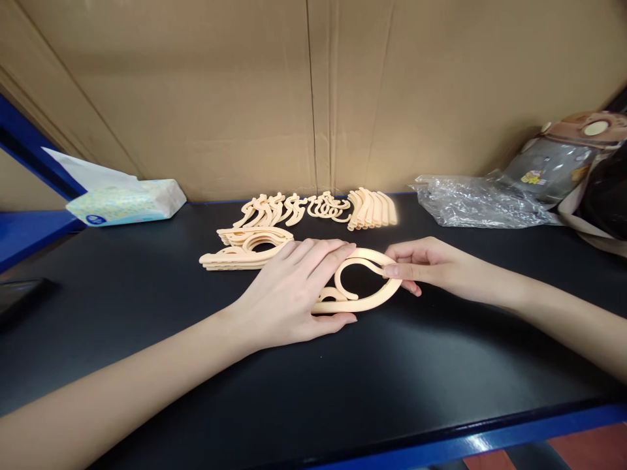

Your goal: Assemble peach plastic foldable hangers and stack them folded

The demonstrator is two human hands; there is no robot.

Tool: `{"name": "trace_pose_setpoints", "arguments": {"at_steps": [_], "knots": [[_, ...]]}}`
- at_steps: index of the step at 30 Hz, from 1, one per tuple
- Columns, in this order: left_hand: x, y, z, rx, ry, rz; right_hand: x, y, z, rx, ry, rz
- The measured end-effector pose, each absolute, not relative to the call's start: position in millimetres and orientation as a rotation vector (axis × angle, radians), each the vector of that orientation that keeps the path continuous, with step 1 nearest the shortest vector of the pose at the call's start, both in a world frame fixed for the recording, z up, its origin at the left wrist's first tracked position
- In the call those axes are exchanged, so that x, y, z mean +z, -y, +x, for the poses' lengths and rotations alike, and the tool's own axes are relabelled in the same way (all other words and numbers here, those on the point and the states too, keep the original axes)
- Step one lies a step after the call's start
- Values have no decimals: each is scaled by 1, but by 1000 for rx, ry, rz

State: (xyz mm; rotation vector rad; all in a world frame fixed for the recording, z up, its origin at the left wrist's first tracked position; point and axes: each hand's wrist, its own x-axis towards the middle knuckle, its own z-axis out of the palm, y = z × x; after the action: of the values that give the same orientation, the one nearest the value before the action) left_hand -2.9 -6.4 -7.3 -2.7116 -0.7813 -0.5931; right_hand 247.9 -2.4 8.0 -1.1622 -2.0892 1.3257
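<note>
A beige plastic folding hanger, folded into a loop, lies between my hands just above the black tabletop. My left hand is closed over its left part, fingers on top and thumb along the near edge, hiding that end. At the rounded right end, my right hand pinches the rim between thumb and fingers. Behind my left hand is a stack of similar folded hangers, partly covered by the hand.
Along the back lie small curved beige pieces, hook-shaped pieces and a row of curved arms. A tissue pack stands left, a dark phone-like object nearer. Clear plastic bag and bottle sit right.
</note>
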Motion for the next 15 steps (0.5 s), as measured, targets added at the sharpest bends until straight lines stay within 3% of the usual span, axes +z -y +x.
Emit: {"name": "trace_pose_setpoints", "arguments": {"at_steps": [15], "knots": [[-10, 8, -1, -556, 710, -2657, -1, 4, 247, 1301, 2085, -1174]]}}
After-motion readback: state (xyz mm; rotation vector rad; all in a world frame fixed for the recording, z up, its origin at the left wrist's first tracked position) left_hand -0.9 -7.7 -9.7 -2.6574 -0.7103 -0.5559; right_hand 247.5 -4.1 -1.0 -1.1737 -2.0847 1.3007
